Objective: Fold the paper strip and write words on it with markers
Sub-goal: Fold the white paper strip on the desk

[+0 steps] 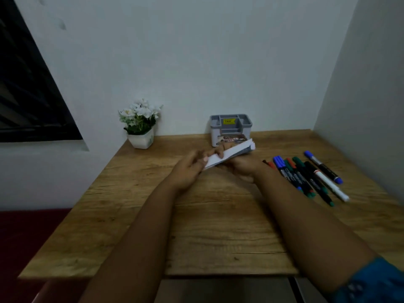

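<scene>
A folded white paper strip (231, 154) is held a little above the middle of the wooden table (135, 215), tilted up toward the right. My left hand (188, 171) pinches its lower left end with thumb on top. My right hand (240, 167) grips it from underneath and behind, fingers curling over the far edge. The strip looks several layers thick at its right end. Several markers (306, 176) with blue, green, red and black caps lie side by side on the table to the right of my right hand.
A grey desk organiser (231, 125) with a small packet in its front slot stands against the back wall behind the paper. A white pot of white flowers (141, 125) sits at the back left. Walls close the table at the back and right.
</scene>
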